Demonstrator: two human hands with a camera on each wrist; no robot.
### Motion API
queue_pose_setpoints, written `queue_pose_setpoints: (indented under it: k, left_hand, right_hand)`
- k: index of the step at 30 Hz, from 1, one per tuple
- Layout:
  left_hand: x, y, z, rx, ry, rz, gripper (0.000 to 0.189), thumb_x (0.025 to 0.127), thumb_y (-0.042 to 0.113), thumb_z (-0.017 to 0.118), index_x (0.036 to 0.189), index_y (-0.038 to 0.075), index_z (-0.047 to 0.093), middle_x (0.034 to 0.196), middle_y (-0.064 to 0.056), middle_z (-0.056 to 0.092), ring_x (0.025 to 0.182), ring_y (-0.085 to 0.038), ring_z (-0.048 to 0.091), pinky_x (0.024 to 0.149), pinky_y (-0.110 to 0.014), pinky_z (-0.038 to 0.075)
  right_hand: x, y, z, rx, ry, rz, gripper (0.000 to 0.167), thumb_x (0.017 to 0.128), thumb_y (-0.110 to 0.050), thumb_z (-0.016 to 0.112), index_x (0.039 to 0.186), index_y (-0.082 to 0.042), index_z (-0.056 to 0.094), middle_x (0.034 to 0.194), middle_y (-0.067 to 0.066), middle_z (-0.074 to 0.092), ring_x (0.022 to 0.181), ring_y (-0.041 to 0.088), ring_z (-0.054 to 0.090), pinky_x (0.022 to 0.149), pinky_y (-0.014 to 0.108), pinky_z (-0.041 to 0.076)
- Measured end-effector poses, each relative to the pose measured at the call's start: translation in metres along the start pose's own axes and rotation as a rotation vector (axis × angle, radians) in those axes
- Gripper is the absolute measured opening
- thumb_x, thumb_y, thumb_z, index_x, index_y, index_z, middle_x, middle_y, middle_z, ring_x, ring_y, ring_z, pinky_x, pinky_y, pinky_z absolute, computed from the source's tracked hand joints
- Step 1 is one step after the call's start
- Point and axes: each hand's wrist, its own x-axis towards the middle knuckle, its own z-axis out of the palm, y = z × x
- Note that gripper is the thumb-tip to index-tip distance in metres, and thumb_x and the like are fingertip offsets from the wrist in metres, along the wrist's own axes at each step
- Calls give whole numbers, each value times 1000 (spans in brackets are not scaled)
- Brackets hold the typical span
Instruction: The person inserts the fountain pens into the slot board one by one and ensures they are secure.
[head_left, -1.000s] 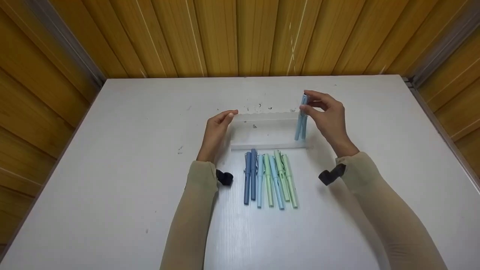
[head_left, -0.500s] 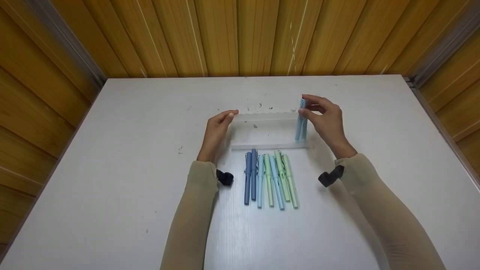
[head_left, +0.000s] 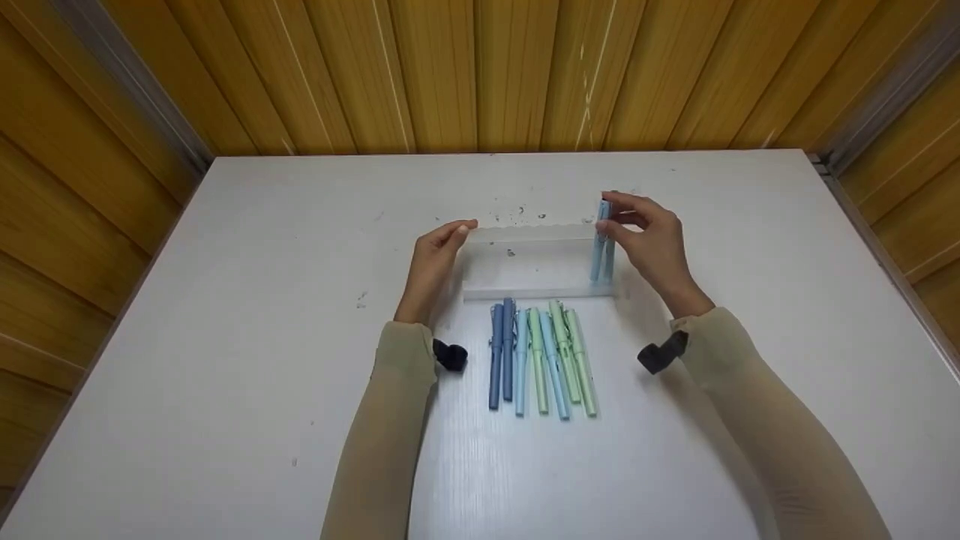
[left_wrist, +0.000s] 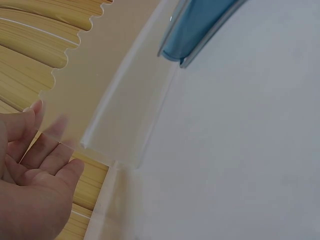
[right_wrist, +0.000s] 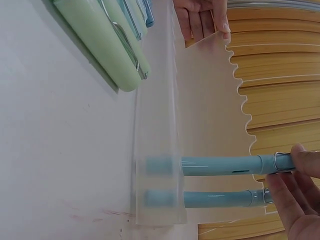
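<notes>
A translucent frosted plastic pen stand with a scalloped back edge lies across the middle of the table. My left hand pinches the left end of its scalloped panel between thumb and fingers. At the other end my right hand pinches a light blue pen near its clip end. A second light blue pen stands beside it, its clip end partly hidden by my fingers. Both pens' lower ends show blurred behind the stand's front lip.
In front of the stand several pens lie side by side: dark blue pens, light blue pens and green pens. A wood-patterned wall rises behind the white table.
My right hand has moved slightly down and to the left, lowering the light blue pen against the stand. The left hand and the pens on the table have stayed put.
</notes>
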Motion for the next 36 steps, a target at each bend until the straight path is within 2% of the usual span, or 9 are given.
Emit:
queue_pose_setpoints:
  k: [7, 14, 16, 20, 23, 27, 36]
  left_hand:
    - [0, 0, -1, 6, -4, 13, 32, 98, 32, 55, 121, 13, 67, 130, -1, 63, 129, -16, 51, 112, -35, 36]
    - [0, 0, -1, 11, -9, 15, 33, 98, 33, 55, 121, 13, 66, 131, -1, 62, 130, -16, 50, 112, -35, 36]
    - [0, 0, -1, 12, -7, 13, 33, 98, 33, 55, 121, 13, 66, 131, -1, 62, 130, -16, 50, 112, -34, 37]
    - [0, 0, -1, 10, -4, 7, 34, 98, 34, 55, 121, 13, 66, 131, -1, 62, 130, -16, 50, 112, -34, 36]
    - [0, 0, -1, 1, -8, 3, 33, 98, 33, 55, 121, 13, 66, 131, -1, 62, 130, -16, 50, 112, -34, 36]
    - [0, 0, -1, -7, -10, -6, 32, 98, 32, 55, 121, 13, 67, 130, -1, 62, 130, -15, 50, 112, -33, 37]
    - [1, 1, -2, 11, -4, -19, 33, 97, 33, 55, 122, 13, 66, 131, -1, 62, 130, -16, 50, 111, -34, 37]
  right_hand:
    - [0, -6, -5, -87, -59, -27, 41, 86, -6, 70, 127, -7, 62, 119, 12, 62, 107, 22, 62, 85, 11, 50]
    - [4, -2, -6, -144, -92, -170, 41, 83, 1, 70, 123, -3, 62, 118, 12, 60, 106, 22, 63, 85, 8, 48]
    - [5, -2, -6, -174, -93, -212, 40, 83, 2, 71, 122, -1, 62, 118, 13, 59, 105, 22, 63, 87, 10, 49]
    - [6, -2, -7, -251, -86, -297, 37, 83, 1, 71, 119, 1, 64, 118, 14, 60, 104, 22, 63, 90, 23, 51]
    - [8, -1, -8, -308, -83, -337, 38, 82, 0, 72, 119, 1, 64, 120, 14, 61, 109, 24, 61, 95, 32, 50]
    - [9, 1, -8, -350, -90, -354, 40, 82, -1, 73, 121, -2, 64, 123, 13, 61, 118, 25, 55, 102, 36, 46]
    - [17, 5, -5, -384, -118, -347, 43, 82, -3, 74, 124, -3, 63, 125, 12, 61, 123, 26, 51, 104, 40, 44]
